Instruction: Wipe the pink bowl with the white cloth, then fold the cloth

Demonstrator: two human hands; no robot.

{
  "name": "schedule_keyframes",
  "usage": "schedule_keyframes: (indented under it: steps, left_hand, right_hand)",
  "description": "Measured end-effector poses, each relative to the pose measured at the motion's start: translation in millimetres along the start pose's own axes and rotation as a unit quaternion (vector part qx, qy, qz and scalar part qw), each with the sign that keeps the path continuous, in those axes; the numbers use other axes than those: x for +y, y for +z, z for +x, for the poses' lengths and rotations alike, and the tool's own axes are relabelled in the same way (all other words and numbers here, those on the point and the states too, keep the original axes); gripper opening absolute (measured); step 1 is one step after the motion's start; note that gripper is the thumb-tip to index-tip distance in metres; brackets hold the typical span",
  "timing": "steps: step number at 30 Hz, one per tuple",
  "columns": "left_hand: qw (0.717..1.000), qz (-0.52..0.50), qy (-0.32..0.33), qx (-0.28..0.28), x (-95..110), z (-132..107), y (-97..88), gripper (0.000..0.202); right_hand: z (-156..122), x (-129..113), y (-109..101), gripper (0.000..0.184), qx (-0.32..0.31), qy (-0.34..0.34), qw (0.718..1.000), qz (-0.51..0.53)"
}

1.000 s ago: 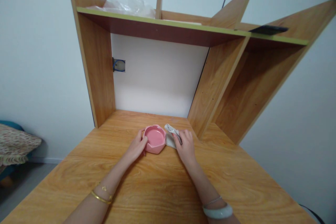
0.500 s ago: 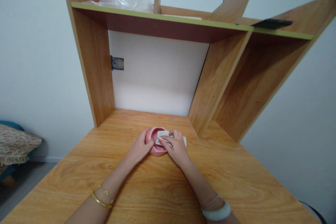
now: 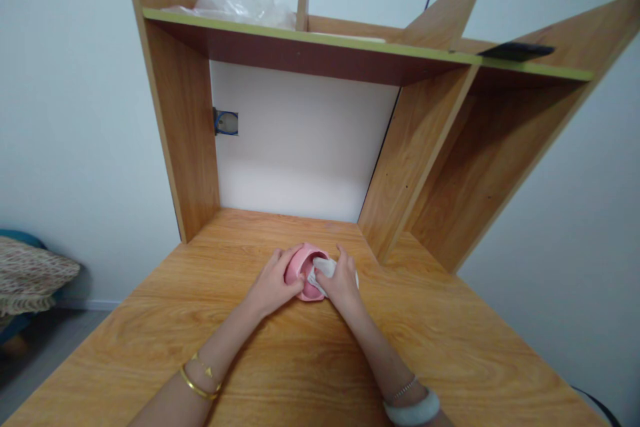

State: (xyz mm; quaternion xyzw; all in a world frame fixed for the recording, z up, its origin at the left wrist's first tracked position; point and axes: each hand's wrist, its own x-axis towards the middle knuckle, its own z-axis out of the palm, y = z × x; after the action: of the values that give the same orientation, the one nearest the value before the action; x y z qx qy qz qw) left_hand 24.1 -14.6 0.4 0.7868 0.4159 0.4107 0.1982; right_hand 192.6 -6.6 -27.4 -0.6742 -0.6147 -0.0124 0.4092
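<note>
Now the bowl (image 3: 301, 265) is tipped up on its edge; before, it sat flat. Its open side faces about 3 o'clock, toward the right hand (image 3: 344, 285). It is roundish, so no side is the long one. The left hand (image 3: 273, 283) grips its back from 9 o'clock. The right hand is closed on a cloth (image 3: 323, 269) and pushes it inside the bowl. The bowl rests on the desk (image 3: 300, 360), near the middle

Above the left hand (image 3: 273, 283) sit a plain gold bangle (image 3: 194, 387) and a thin gold chain (image 3: 205, 368) with a tiny charm — above the right hand (image 3: 343, 283), a thick pale-green bangle (image 3: 413, 411) and a fine silver chain (image 3: 403, 387).
</note>
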Motion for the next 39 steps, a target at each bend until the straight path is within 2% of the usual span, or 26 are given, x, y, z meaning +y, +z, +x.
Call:
schedule_keyframes:
  steps: [5,9,12,15,20,23,27,30,32,34,36,39]
  left_hand:
    - [1.000,0.022,-0.008,-0.013,8,-1,-0.2,0.061]
    - [0.999,0.021,-0.018,-0.027,12,-1,-0.9,0.064]
    - [0.999,0.021,-0.013,-0.040,14,-1,-3.1,0.065]
    - [0.999,0.023,-0.008,-0.044,13,0,-5.9,0.066]
    - [0.998,0.039,-0.023,-0.045,13,1,-7.4,0.067]
    - [0.997,0.047,-0.024,-0.054,14,0,-6.0,0.068]
    - [0.996,0.058,-0.018,-0.066,15,-1,-5.0,0.066]
    - [0.995,0.064,-0.011,-0.071,14,-1,-5.9,0.066]
    - [0.995,0.064,-0.009,-0.072,13,-1,-6.5,0.066]
    - [0.995,0.059,-0.009,-0.074,13,-1,-6.5,0.066]
    - [0.996,0.054,-0.017,-0.071,13,-2,-5.4,0.067]
    - [0.996,0.058,-0.031,-0.052,14,-2,-2.0,0.067]
  right_hand:
    - [3,-7,-12,0.082,-0.014,0.033,0.995,-0.096]
    - [7,-12,-21,0.082,-0.104,0.056,0.978,-0.173]
    - [7,-14,-23,0.076,-0.149,0.053,0.975,-0.157]
    - [6,-15,-22,0.071,-0.143,0.057,0.982,-0.113]
    - [7,-17,-22,0.078,-0.091,0.086,0.988,-0.090]
    - [7,-16,-24,0.078,-0.036,0.037,0.991,-0.125]
    - [7,-10,-25,0.073,0.042,-0.108,0.985,-0.128]
    - [7,-5,-25,0.067,0.066,-0.200,0.973,-0.092]
    - [7,-4,-26,0.064,0.069,-0.219,0.970,-0.078]
    - [8,-5,-26,0.064,0.064,-0.192,0.976,-0.079]
    - [8,-9,-26,0.068,0.041,-0.126,0.987,-0.093]
    - [9,-13,-25,0.073,-0.035,-0.016,0.993,-0.114]
